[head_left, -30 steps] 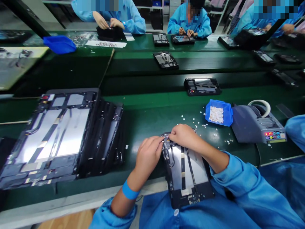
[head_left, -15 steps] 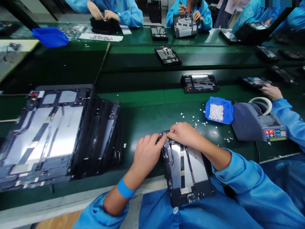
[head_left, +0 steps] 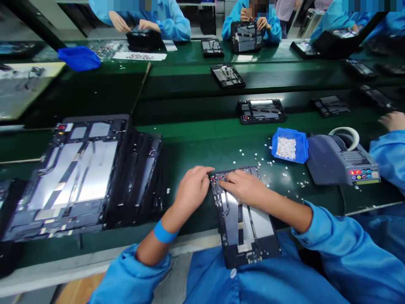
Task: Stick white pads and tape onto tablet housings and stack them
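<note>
The opened tablet frame (head_left: 245,219) rests half on the person's lap, half on the green bench edge (head_left: 196,152), so it could tip or slide if pressed unevenly. The right hand (head_left: 245,188) lies flat on its top end, fingers extended and pressing; what sits under them is hidden. The left hand (head_left: 191,190), loosely open, steadies the frame's top left corner. Beyond, loose white bits (head_left: 268,162) beside the blue tray (head_left: 289,145) could stray into the frame.
</note>
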Action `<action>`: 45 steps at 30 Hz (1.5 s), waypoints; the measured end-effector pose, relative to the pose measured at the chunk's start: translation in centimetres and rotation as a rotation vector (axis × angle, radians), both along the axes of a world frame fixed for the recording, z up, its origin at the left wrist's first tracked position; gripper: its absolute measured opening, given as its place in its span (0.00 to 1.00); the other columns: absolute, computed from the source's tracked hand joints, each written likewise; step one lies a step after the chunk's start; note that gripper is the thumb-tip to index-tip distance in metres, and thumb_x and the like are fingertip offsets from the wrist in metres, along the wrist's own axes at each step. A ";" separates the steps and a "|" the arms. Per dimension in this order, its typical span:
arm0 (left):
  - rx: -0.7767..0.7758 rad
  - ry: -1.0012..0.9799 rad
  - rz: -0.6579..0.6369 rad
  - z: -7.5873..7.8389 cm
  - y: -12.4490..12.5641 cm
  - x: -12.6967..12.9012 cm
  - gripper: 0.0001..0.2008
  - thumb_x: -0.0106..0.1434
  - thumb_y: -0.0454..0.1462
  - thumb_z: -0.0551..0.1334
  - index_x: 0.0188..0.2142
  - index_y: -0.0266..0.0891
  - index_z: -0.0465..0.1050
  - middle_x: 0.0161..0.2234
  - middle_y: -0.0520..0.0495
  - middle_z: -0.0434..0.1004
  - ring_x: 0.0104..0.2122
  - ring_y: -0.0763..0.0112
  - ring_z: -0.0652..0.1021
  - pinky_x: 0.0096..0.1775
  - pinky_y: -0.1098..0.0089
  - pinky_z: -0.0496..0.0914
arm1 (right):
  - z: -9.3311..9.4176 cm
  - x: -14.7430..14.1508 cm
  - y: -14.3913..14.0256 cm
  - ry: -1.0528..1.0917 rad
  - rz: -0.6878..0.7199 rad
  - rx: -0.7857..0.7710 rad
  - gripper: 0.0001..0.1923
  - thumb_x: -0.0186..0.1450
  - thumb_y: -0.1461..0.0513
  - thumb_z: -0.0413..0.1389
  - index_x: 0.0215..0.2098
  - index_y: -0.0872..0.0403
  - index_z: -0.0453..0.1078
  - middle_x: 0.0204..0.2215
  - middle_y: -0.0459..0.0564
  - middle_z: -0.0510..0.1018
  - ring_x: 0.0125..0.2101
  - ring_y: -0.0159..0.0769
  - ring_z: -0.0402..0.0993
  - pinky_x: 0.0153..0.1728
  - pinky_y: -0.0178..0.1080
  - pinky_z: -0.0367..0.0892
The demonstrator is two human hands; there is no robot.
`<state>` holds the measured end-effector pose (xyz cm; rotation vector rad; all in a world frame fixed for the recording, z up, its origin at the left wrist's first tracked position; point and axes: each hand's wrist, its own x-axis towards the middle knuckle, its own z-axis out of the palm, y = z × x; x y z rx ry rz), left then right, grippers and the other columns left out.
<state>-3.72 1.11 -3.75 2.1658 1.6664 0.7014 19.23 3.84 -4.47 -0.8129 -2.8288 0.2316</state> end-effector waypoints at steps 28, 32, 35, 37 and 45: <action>-0.541 -0.209 0.122 1.2 5.0 0.4 0.21 0.50 0.60 0.61 0.34 0.53 0.79 0.26 0.51 0.83 0.23 0.56 0.76 0.28 0.61 0.70 | -3.0 25.5 -5.3 1.827 -1.528 -0.471 0.22 0.53 0.50 0.70 0.34 0.54 0.68 0.23 0.40 0.74 0.17 0.25 0.67 0.15 0.27 0.57; -0.456 -0.185 0.164 1.9 4.4 0.0 0.21 0.53 0.58 0.59 0.35 0.49 0.78 0.22 0.50 0.78 0.20 0.60 0.72 0.26 0.62 0.67 | -3.0 25.7 -4.4 1.873 -1.522 -0.433 0.19 0.53 0.54 0.69 0.30 0.53 0.64 0.20 0.37 0.70 0.17 0.23 0.65 0.15 0.25 0.56; -0.337 -0.181 0.261 2.4 3.1 -0.3 0.19 0.56 0.55 0.58 0.35 0.47 0.77 0.23 0.51 0.76 0.20 0.62 0.71 0.27 0.63 0.67 | -2.6 24.4 -5.2 1.874 -1.516 -0.431 0.20 0.53 0.55 0.68 0.27 0.52 0.61 0.18 0.35 0.67 0.16 0.22 0.62 0.14 0.24 0.53; -0.247 -0.206 0.303 2.7 1.9 0.1 0.18 0.57 0.54 0.59 0.37 0.46 0.77 0.25 0.51 0.77 0.22 0.62 0.73 0.28 0.63 0.68 | -2.4 21.8 -6.3 1.859 -1.486 -0.491 0.19 0.52 0.55 0.69 0.27 0.52 0.62 0.19 0.37 0.69 0.16 0.22 0.62 0.14 0.25 0.54; -0.363 -0.670 0.110 3.5 -1.5 6.9 0.15 0.60 0.42 0.64 0.46 0.40 0.78 0.37 0.45 0.82 0.31 0.67 0.78 0.33 0.68 0.72 | 1.9 4.0 -5.7 1.262 -0.860 -0.995 0.10 0.60 0.55 0.63 0.28 0.52 0.70 0.16 0.39 0.70 0.17 0.27 0.63 0.19 0.31 0.58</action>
